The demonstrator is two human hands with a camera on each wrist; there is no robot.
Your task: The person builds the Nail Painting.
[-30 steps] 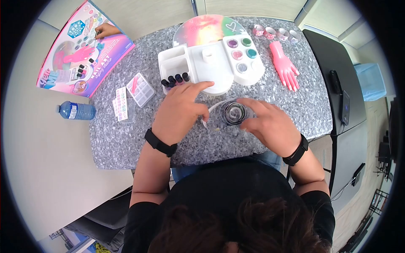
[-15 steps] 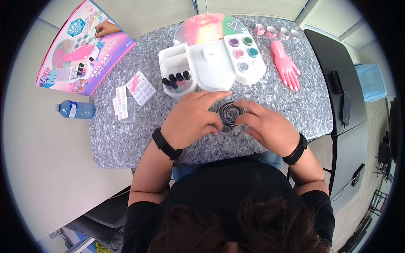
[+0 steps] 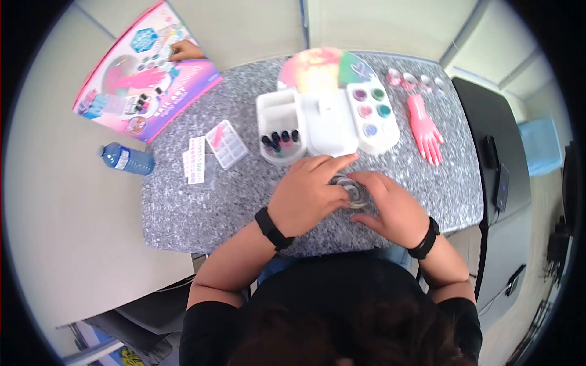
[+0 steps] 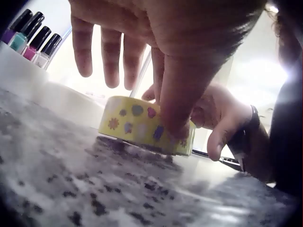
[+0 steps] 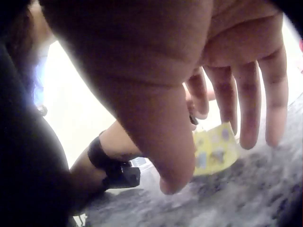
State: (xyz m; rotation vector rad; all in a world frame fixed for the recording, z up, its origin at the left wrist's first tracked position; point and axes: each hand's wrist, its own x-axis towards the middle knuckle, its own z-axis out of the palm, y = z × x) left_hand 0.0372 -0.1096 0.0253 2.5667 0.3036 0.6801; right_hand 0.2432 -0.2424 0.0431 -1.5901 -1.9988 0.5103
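Observation:
A coiled yellow strip with small flower and heart shapes on its outer face stands on edge on the speckled table. From above, its coils look grey and white. My left hand pinches the strip's near side with thumb and index finger, while the other fingers stretch out above it. Around the opposite side curves my right hand, its fingers fairly straight and its thumb apart from the strip in the left wrist view. The right wrist view shows the yellow strip between that thumb and the fingers.
A white nail studio stand with nail polish bottles and glitter pots is just beyond the hands. Right of it lie a pink model hand and small rings. Leftward are a compartment box, sticker sheets, a water bottle and the packaging box.
The strip's loose end, sticking out leftward at first, is now wound in. My left hand has moved right onto the coil. The head view has shifted, so everything sits lower.

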